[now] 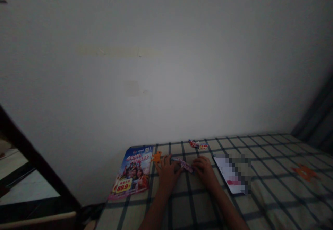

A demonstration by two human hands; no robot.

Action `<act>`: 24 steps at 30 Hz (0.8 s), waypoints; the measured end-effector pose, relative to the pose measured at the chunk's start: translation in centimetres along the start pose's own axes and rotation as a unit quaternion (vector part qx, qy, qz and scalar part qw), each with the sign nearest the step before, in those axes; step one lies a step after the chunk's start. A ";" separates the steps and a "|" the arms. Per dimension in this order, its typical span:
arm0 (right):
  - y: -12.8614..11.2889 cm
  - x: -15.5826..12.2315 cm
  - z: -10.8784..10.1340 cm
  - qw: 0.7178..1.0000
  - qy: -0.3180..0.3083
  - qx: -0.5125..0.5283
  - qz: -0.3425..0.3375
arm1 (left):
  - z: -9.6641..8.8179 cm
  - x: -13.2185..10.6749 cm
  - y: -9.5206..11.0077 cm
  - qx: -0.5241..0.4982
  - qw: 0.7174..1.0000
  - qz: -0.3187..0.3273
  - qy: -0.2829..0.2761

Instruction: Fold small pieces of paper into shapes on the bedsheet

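Observation:
Both my hands rest on a checked bedsheet (pixel 273 188) near the wall. My left hand (pixel 166 170) and my right hand (pixel 204 169) lie on either side of a small purple-pink wrapper strip (pixel 183 164), and the fingertips of both pinch its ends. The fingers are curled close together around it. A second crumpled red-and-white wrapper (pixel 198 144) lies farther back, close to the wall, untouched. The scene is dim and details of the strip are blurred.
A colourful printed flyer (pixel 132 171) lies left of my left hand, with a small orange shape (pixel 156 157) beside it. A white card or tablet (pixel 231 173) lies right of my right hand. A dark frame (pixel 33 160) stands at left; a bare wall (pixel 166 67) rises behind.

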State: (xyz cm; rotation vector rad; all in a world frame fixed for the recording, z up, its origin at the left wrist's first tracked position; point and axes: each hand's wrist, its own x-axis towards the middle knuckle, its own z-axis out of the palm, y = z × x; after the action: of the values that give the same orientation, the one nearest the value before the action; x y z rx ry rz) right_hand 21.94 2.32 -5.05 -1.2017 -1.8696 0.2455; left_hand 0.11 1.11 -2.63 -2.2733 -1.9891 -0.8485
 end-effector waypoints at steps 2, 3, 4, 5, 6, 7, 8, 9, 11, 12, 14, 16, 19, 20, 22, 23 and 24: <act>0.1 0.0 0.0 1.000 0.005 -0.007 0.009 | 0.2 0.0 -0.1 -0.006 1.000 0.008 -0.001; 0.0 -0.1 0.0 1.000 0.003 -0.017 0.010 | 0.2 0.0 -0.1 -0.011 1.000 0.011 -0.003; -0.1 -0.2 0.0 1.000 -0.003 -0.029 0.009 | 0.3 0.0 -0.1 -0.016 1.000 0.015 -0.008; -0.3 -0.2 0.1 0.999 -0.011 -0.044 0.007 | 0.3 0.0 -0.2 -0.024 0.999 0.019 -0.017; -0.5 -0.3 0.1 0.998 -0.017 -0.057 0.004 | 0.3 0.0 -0.2 -0.033 0.999 0.024 -0.027; -0.7 -0.3 0.1 0.997 -0.022 -0.069 0.002 | 0.2 0.0 -0.2 -0.043 0.998 0.029 -0.037; -0.8 -0.4 0.2 0.997 -0.024 -0.076 -0.001 | 0.1 0.0 -0.1 -0.052 0.997 0.034 -0.046; -0.9 -0.4 0.2 0.997 -0.023 -0.080 -0.003 | 0.0 0.1 -0.1 -0.060 0.996 0.037 -0.053; -1.0 -0.4 0.2 0.997 -0.018 -0.080 -0.006 | -0.3 0.1 0.0 -0.071 0.995 0.040 -0.060; -0.9 -0.4 0.2 0.997 -0.014 -0.076 -0.006 | -0.4 0.1 0.0 -0.075 0.994 0.042 -0.063; -0.8 -0.4 0.2 0.998 -0.008 -0.063 0.001 | -0.5 0.1 0.1 -0.084 0.993 0.047 -0.062; -0.6 -0.4 0.1 0.999 0.001 -0.045 0.012 | -0.5 0.0 0.1 -0.090 0.993 0.054 -0.053; -0.3 -0.5 0.1 0.999 0.021 -0.016 0.022 | -0.4 0.0 0.2 -0.090 0.993 0.061 -0.039; -0.3 -0.5 0.2 0.999 0.027 -0.007 0.023 | -0.4 0.0 0.2 -0.089 0.993 0.063 -0.035; -0.2 -0.4 0.2 0.999 0.035 0.005 0.026 | -0.5 0.1 0.4 -0.091 0.993 0.062 -0.032; -0.2 -0.4 0.1 0.999 0.037 0.010 0.029 | -0.6 0.1 0.4 -0.095 0.993 0.062 -0.030; -0.2 -0.4 0.1 0.999 0.038 0.014 0.032 | -0.6 0.1 0.5 -0.100 0.993 0.062 -0.027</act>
State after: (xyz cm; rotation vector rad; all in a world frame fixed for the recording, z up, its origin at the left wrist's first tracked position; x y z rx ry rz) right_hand 21.77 1.91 -5.22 -1.2359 -1.7580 0.2563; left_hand 0.37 0.90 -1.87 -2.5219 -1.8344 -1.0266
